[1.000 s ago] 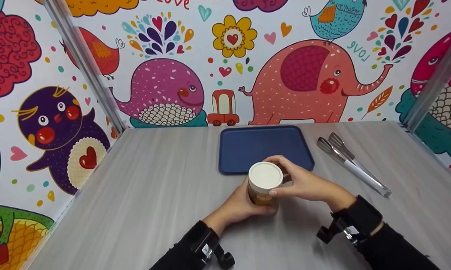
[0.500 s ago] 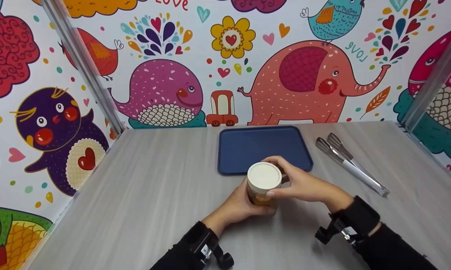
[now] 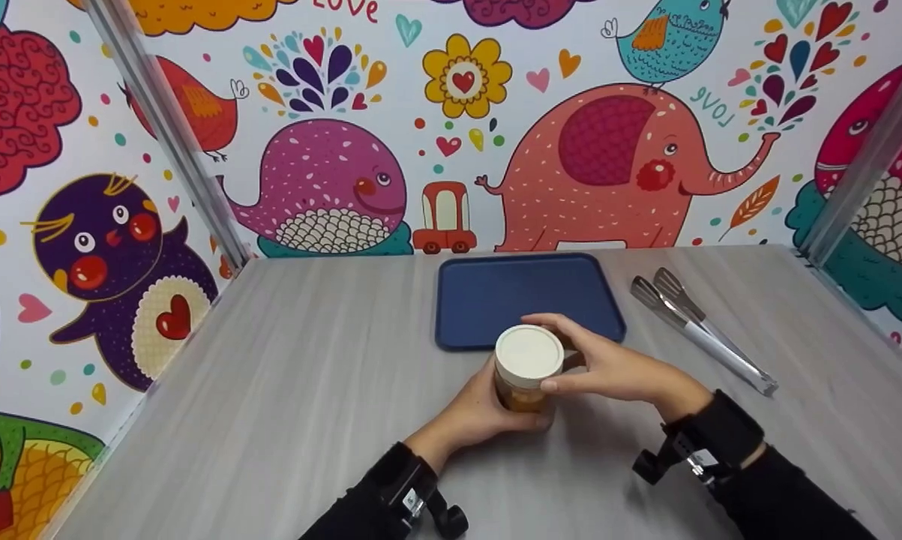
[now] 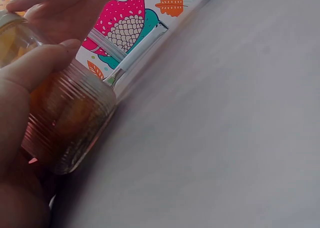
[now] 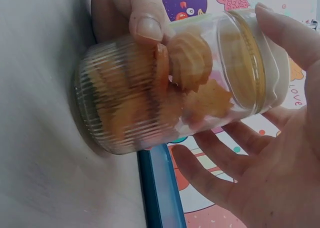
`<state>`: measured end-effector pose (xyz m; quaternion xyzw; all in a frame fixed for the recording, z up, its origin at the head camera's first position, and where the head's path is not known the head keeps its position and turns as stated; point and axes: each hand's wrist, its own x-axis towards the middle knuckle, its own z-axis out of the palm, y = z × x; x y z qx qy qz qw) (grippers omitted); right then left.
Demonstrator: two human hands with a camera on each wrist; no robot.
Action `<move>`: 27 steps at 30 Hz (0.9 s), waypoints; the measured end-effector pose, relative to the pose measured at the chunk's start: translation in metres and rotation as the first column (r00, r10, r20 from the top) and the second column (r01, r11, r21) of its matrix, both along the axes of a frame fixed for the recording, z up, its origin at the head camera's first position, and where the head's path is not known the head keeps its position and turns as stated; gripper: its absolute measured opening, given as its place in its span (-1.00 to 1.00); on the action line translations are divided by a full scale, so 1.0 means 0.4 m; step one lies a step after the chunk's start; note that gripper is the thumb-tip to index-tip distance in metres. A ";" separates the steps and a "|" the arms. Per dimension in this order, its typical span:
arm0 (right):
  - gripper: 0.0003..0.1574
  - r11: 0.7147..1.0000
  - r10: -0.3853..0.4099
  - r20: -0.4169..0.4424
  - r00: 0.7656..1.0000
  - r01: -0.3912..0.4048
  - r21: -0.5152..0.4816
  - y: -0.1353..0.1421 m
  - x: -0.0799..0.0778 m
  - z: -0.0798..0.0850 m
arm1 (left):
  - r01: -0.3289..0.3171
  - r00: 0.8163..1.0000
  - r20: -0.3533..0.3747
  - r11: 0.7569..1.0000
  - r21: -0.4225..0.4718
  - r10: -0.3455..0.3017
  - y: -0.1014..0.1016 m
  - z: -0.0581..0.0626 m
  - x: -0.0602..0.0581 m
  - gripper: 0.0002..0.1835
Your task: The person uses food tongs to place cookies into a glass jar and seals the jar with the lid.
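A clear ribbed glass jar (image 3: 520, 398) stands upright on the table with a cream-white lid (image 3: 529, 351) on top. Through its wall in the right wrist view, several golden piped cookies (image 5: 191, 60) show. My left hand (image 3: 478, 409) grips the jar's body low down, its thumb across the near side; the other fingers are mostly hidden behind the glass. At the lid, my right hand (image 3: 615, 369) holds the rim between the thumb and the finger on the far side. In the right wrist view its lower fingers are spread, apart from the glass.
Behind the jar lies a blue rectangular tray (image 3: 522, 296). Metal tongs (image 3: 705, 330) rest on the table to the right, their slotted ends pointing away. Walls printed with cartoon animals (image 3: 608, 165) bound the table (image 3: 308, 375) at the back and sides.
The right thumb has shifted slightly to the right along the lid's rim. The left hand keeps its grip, and the jar stays in place.
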<state>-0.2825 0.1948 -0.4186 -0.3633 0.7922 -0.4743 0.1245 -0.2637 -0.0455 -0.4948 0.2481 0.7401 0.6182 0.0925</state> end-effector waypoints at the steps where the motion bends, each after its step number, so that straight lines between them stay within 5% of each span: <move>1: 0.01 1.000 0.004 0.005 1.000 -0.004 -0.003 0.001 -0.001 0.000 | 0.002 1.000 0.002 1.000 0.000 -0.002 0.000 0.000 0.000 0.18; 12: -0.05 1.000 0.000 0.009 1.000 0.000 -0.007 -0.002 -0.009 -0.003 | -0.011 1.000 0.010 1.000 -0.015 0.011 -0.001 0.000 0.000 0.16; 27: 0.02 0.993 -0.120 -0.031 0.992 0.121 0.019 -0.027 0.017 -0.001 | -0.016 1.000 0.013 0.999 -0.034 0.017 -0.002 0.002 -0.001 0.19</move>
